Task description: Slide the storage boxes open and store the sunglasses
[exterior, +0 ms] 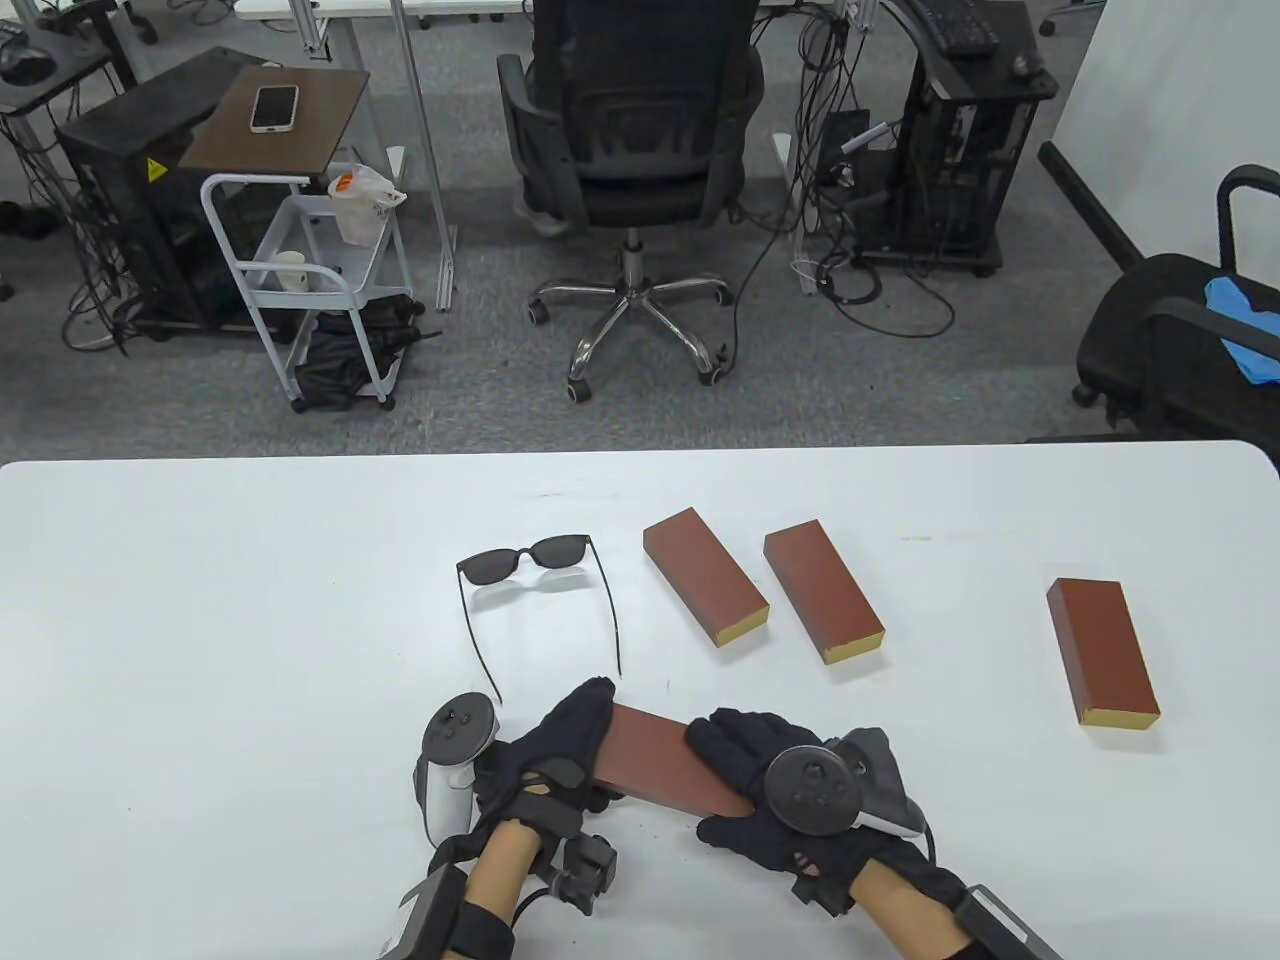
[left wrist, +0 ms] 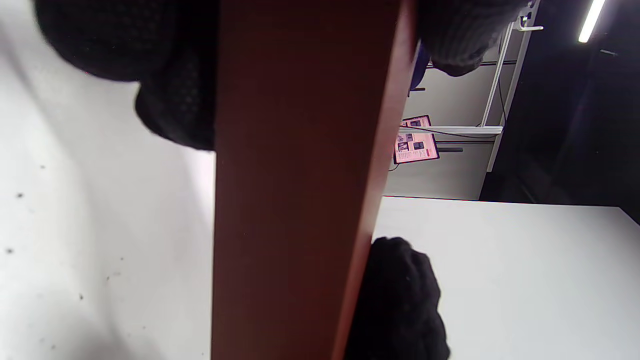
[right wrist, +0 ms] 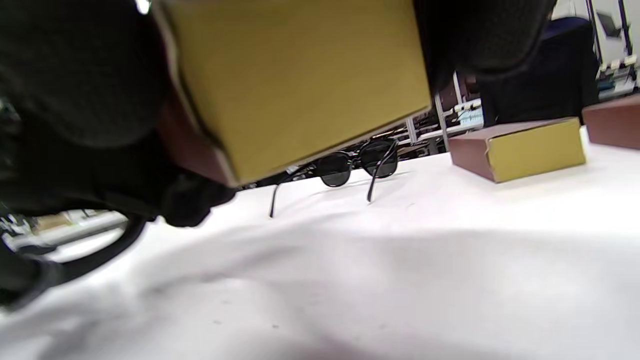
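Observation:
Both hands hold one brown storage box (exterior: 655, 760) near the table's front edge. My left hand (exterior: 555, 755) grips its left end and my right hand (exterior: 760, 790) grips its right end. In the right wrist view the box's yellow end face (right wrist: 300, 80) fills the top, raised off the table. The left wrist view shows the box's brown side (left wrist: 295, 200) close up. Black sunglasses (exterior: 535, 590) lie just beyond the hands with their arms unfolded, also seen as sunglasses (right wrist: 350, 167) in the right wrist view.
Three more brown boxes lie on the white table (exterior: 200, 620): two side by side (exterior: 705, 577) (exterior: 823, 590) right of the sunglasses, one (exterior: 1102, 650) far right. An office chair (exterior: 630, 160) and a cart (exterior: 300, 250) stand beyond the table's far edge.

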Demonstrator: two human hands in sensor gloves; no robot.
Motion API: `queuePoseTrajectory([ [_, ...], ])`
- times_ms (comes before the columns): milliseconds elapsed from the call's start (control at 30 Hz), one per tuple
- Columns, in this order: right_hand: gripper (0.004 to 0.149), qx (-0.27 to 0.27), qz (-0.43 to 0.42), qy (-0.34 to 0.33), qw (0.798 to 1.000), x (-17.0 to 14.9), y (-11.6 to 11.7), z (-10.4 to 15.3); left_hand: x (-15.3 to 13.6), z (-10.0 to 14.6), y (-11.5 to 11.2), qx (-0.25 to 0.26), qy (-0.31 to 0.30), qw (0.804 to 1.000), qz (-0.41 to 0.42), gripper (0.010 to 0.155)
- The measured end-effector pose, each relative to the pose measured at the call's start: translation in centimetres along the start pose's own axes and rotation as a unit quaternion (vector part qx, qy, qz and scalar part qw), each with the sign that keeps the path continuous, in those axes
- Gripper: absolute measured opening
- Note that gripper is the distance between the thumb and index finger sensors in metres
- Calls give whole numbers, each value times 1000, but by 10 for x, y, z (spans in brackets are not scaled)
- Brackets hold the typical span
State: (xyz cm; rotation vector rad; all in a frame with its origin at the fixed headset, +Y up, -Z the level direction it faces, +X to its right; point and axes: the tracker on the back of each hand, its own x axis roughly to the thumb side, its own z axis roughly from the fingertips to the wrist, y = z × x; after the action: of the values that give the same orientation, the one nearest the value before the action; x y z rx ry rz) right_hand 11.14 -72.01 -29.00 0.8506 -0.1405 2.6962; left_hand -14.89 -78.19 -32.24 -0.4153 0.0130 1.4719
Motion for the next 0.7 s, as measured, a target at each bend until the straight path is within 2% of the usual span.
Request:
queuePoseTrajectory([
  [100, 82, 10, 23, 2, 1000, 4, 5, -4, 2, 1, 4, 12, -4, 1000, -26, 75],
  [233, 81, 11, 51, 10, 999, 6, 7, -8, 11, 6, 10, 68, -19, 992, -102, 71],
  [300, 80, 6, 66, 38, 997, 1, 6, -10, 19, 10, 13, 117, -38, 979, -165, 67],
  [400, 78, 21, 94, 90, 991, -8, 6, -13, 27, 15, 15, 158, -62, 956, -238, 64],
  [467, 77, 38, 120, 122, 984, -15, 10, -17, 33, 18, 15, 182, -78, 932, -302, 64],
  [533, 77, 56, 140, 145, 978, -17, 14, -18, 36, 19, 15, 185, -88, 915, -347, 63],
  [700, 75, 91, 165, 182, 965, -18, 29, -25, 39, 20, 13, 188, -99, 895, -393, 63],
])
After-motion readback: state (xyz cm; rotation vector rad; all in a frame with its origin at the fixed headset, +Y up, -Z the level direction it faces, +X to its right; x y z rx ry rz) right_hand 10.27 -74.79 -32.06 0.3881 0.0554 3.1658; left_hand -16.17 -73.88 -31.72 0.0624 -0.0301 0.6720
